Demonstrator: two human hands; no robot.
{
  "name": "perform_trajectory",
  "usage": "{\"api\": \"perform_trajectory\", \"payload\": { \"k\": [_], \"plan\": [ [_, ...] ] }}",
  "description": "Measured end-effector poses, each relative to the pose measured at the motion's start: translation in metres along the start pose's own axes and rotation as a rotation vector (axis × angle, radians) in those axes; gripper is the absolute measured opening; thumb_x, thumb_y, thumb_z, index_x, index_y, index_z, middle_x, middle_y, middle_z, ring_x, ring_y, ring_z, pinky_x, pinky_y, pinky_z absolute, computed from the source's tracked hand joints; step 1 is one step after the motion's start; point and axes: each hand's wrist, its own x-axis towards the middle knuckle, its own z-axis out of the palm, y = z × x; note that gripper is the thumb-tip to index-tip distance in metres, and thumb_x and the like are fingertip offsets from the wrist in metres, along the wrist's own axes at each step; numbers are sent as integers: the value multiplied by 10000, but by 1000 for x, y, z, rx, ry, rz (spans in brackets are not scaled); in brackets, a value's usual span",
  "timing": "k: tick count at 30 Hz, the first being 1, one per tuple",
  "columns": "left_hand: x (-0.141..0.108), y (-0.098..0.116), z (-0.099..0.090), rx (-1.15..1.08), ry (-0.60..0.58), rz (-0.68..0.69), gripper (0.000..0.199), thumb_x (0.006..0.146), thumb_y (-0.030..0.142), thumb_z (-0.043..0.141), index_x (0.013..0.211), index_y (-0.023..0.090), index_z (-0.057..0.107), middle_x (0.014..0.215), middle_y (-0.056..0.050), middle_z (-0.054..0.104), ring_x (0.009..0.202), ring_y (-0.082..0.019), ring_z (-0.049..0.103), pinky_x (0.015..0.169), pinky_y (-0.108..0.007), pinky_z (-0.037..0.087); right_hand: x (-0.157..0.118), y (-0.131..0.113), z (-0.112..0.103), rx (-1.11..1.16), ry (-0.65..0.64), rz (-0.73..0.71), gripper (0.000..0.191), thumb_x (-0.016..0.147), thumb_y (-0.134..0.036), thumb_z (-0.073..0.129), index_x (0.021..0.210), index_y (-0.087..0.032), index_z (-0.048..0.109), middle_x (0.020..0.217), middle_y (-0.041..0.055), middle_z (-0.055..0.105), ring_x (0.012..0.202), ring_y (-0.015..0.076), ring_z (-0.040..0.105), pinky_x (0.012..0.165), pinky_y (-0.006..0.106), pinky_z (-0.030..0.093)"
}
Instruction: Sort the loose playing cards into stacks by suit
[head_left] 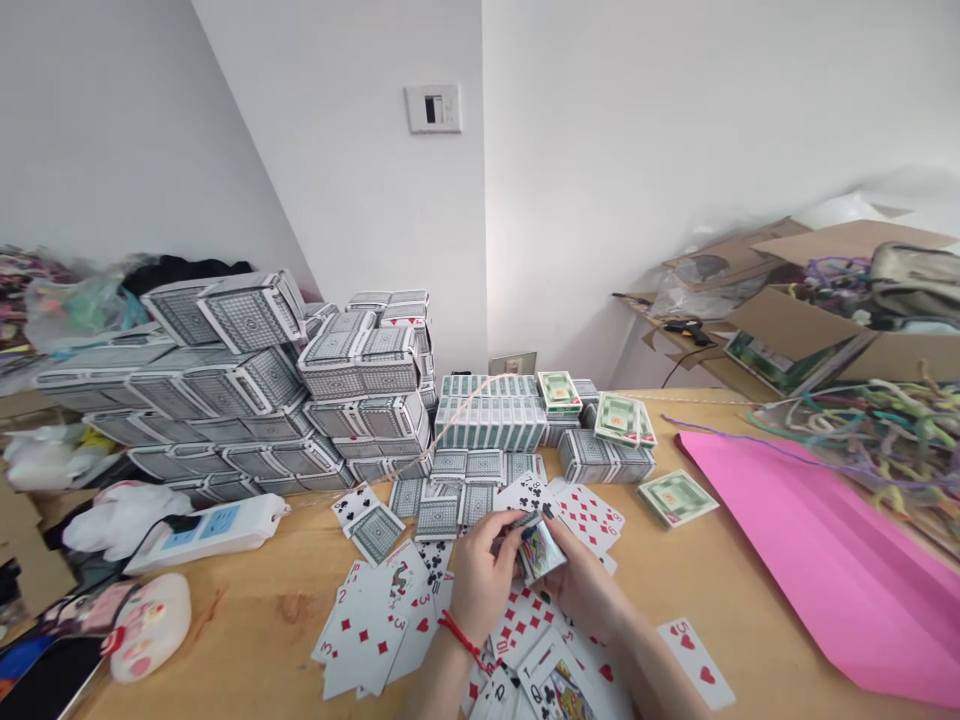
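My left hand (487,560) and my right hand (581,575) meet near the centre, both closed on a small stack of playing cards (538,550) with a picture card facing up. A red cord circles my left wrist. Face-up cards lie under and around the hands: diamonds (364,635) to the left, a fan of red cards (589,512) behind, and a queen (562,690) in front. A five of hearts (694,660) lies right of my right forearm. Face-down piles (439,515) stand just behind my left hand.
Stacked card bundles (247,385) rise at the back left. Green card boxes (491,415) stand at the back centre, with one box (677,498) nearer. Pink paper (817,570) covers the right side. A power strip (217,530) and a white rounded object (154,625) lie left.
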Motion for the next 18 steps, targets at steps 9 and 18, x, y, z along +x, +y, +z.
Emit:
{"api": "perform_trajectory", "payload": {
  "k": [9,18],
  "plan": [
    [-5,-2,3,-44,103,-29,173,754,346,545,846,232,637,852,-62,673,706,-204,630,562,-264,486,-2,-4,5,-25,-93,22,388,820,-479,406,849,-152,614,667,53,658,547,162,601,527,253,431],
    [-5,3,-6,201,110,247,139,803,198,460,902,222,555,1019,-76,624,949,-208,579,818,-322,451,2,-4,1,18,-27,-151,265,802,-418,454,876,-193,573,789,45,631,628,173,584,503,251,431]
  ]
}}
